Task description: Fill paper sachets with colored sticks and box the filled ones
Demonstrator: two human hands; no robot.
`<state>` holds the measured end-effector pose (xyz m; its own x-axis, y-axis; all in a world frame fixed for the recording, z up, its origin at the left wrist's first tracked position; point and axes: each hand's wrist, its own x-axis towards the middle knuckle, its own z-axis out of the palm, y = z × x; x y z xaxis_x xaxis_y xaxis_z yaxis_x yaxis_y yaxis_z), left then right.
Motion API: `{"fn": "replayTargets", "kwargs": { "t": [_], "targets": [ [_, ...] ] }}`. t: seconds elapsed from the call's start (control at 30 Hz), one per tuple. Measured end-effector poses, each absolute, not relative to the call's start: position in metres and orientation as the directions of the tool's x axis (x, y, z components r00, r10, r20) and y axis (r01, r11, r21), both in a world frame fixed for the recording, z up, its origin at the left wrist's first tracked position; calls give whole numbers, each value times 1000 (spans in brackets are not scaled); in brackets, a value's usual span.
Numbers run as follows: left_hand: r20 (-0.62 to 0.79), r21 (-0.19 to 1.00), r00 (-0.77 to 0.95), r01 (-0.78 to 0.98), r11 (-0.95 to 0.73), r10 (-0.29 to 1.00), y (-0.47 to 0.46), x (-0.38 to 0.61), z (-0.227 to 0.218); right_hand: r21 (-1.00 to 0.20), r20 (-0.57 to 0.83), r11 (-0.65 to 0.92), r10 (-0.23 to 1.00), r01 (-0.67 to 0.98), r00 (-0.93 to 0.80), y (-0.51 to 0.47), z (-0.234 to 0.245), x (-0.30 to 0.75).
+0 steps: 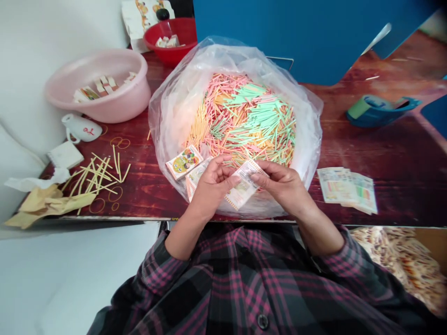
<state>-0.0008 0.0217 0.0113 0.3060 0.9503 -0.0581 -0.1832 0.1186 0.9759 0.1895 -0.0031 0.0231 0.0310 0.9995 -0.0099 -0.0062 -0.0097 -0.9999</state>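
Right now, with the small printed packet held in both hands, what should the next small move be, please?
Probably ease the packet open with the fingers: the left hand and right hand both pinch it, it looks flat, and the coloured sticks lie just beyond in the plastic bag.

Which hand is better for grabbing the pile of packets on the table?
Probably the right hand: the pile of packets lies on its side of the table, with bare wood between. The left hand would have to cross over. Both hands hold one packet.
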Motion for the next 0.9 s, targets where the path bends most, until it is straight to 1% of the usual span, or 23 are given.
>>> {"fn": "replayTargets", "kwargs": {
  "t": [0.07,0.17,0.23,0.3,0.37,0.47,0.53,0.57,0.6,0.63,0.67,0.73,0.77,0.8,0.83,0.9],
  "targets": [
    [-93,964,309,-212,163,947,17,2,13,-999,-29,-27,999,-47,31,-7,20,187],
    [-94,977,281,-159,143,955,12,4,14,-998,-56,-55,997,-22,61,-10,14,184],
    [-67,992,256,-90,92,964,10,4,14,-998,-29,-33,995,44,92,-11,11,181],
    [-19,1000,246,-2,20,969,9,3,16,-987,49,28,990,158,130,-11,10,178],
    [35,991,276,112,-69,961,10,1,19,-956,136,91,980,278,147,-9,11,176],
    [127,933,325,281,-224,937,14,-6,27,-917,189,156,980,367,58,-4,14,178],
    [215,888,291,340,-311,932,18,-15,31,-897,195,196,980,396,-42,2,14,184],
    [260,873,258,349,-341,930,20,-20,32,-870,208,226,974,439,-90,4,13,188],
    [297,866,221,348,-359,929,21,-25,32,-819,222,263,965,510,-141,6,12,192],
    [318,868,184,338,-364,930,22,-29,31,-737,228,305,952,603,-203,8,11,195],
    [324,879,147,318,-355,935,23,-33,28,-623,213,351,936,699,-279,9,10,196],
    [288,925,69,239,-296,955,23,-36,19,-352,109,432,900,830,-422,9,11,195],
    [246,952,33,178,-248,969,22,-36,12,-233,42,462,884,855,-466,9,12,192],
    [195,975,0,105,-194,981,21,-35,5,-138,-12,483,872,864,-490,9,13,188],
    [138,990,-25,29,-138,990,20,-32,-2,-68,-49,496,865,866,-499,9,15,184],
    [27,995,-45,-93,-31,999,18,-26,-15,22,-94,501,863,865,-497,10,18,174]
  ]
}}
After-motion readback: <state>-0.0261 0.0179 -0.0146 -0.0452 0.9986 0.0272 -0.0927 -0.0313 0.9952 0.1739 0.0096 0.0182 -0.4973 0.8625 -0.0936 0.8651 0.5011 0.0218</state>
